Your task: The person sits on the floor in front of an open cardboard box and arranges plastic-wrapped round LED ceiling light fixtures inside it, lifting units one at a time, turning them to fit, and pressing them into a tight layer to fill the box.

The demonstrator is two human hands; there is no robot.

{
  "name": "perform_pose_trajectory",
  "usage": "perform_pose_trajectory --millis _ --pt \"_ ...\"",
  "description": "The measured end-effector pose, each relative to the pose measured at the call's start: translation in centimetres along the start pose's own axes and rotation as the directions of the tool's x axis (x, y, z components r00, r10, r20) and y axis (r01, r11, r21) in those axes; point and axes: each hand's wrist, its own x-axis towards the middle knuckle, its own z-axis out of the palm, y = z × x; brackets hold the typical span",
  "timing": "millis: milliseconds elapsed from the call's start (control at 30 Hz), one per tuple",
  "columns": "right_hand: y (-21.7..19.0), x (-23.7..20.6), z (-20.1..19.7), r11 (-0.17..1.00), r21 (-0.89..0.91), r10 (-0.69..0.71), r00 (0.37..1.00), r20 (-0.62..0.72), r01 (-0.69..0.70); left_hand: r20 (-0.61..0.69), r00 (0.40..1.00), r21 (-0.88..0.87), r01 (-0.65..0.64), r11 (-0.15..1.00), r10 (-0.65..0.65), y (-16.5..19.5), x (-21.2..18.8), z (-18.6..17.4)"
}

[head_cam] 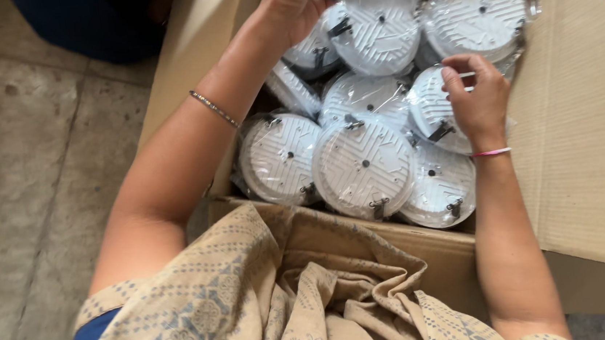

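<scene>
An open cardboard box holds several round white ribbed light fittings in clear plastic bags. My left hand reaches into the far side of the box and grips a bagged fitting at the top. My right hand holds the edge of another bagged fitting on the right side of the pile. Two more fittings lie flat near the front wall of the box.
The box's right flap lies folded outward, and its left flap stands up beside my left arm. A patterned beige cloth drapes over the front. Grey concrete floor is at left, with a dark blue object at top left.
</scene>
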Motion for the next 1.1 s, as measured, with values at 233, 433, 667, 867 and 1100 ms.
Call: perform_pose_trajectory --millis 233,433,667,867,1100 --pt "-3.4 -0.4 2.6 0.569 0.739 0.055 0.913 0.405 -0.362 -0.143 0.936 0.341 0.351 0.872 -0.320 4.2 -9.2 1.8" --pt "-7.1 1.7 8.4 0.812 0.413 0.133 0.820 0.557 -0.413 -0.352 0.834 0.485 0.550 0.680 -0.425 4.8 -9.6 -1.7" --pt "-4.4 1.2 10.9 0.826 0.441 0.049 0.824 0.564 -0.351 -0.523 0.781 0.830 0.558 0.005 -0.343 1.6 -7.2 -4.1" --pt "-2.9 2.2 12.1 0.925 0.239 0.103 0.798 0.594 -0.297 -0.597 0.754 0.787 0.483 -0.384 -0.274 -1.5 -5.7 -4.0" --pt "-2.6 2.5 13.0 0.969 0.062 0.147 0.765 0.627 -0.238 -0.478 0.824 0.842 0.332 -0.424 -0.304 -0.6 -7.8 -2.3"
